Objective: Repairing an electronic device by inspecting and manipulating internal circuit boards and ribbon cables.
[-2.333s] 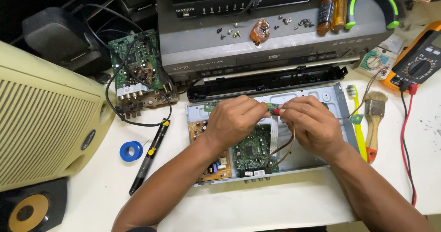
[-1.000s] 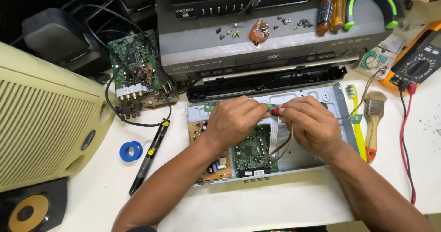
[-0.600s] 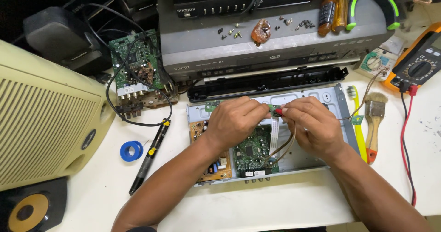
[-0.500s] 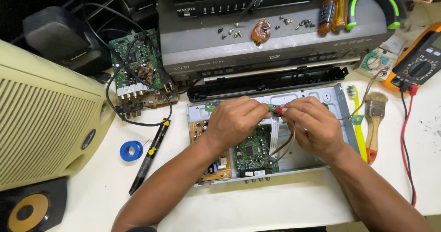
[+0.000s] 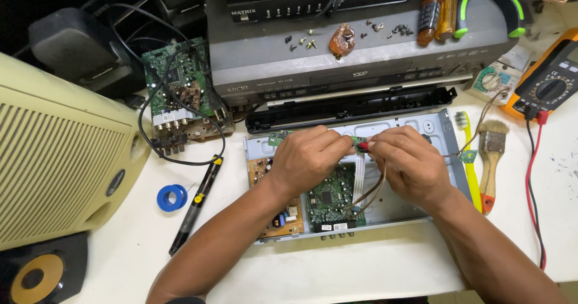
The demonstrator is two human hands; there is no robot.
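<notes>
- Over the open metal chassis [image 5: 421,129], both hands meet on a narrow green circuit strip [image 5: 359,141] held just above the boards.
- Left hand [image 5: 307,159] is curled, fingers pinching the strip's left part; a further green piece [image 5: 278,137] shows beyond its knuckles.
- Right hand [image 5: 409,162] is curled too, fingertips pinching the strip's right end by a red spot.
- Brown wires [image 5: 372,189] and a white ribbon cable [image 5: 359,174] hang beneath the hands.
- Below lie a green main board [image 5: 330,198] and a tan power board [image 5: 283,210] with a yellow part.
- White labels sit at the green board's near edge.
- Both forearms come up from the bottom edge, converging.
- Left of the chassis: 1 soldering iron [image 5: 195,204], 1 blue tape roll [image 5: 171,197].
- Right: 1 yellow toothbrush [image 5: 468,159], 1 paintbrush [image 5: 490,159], 1 orange multimeter [image 5: 551,78].
</notes>
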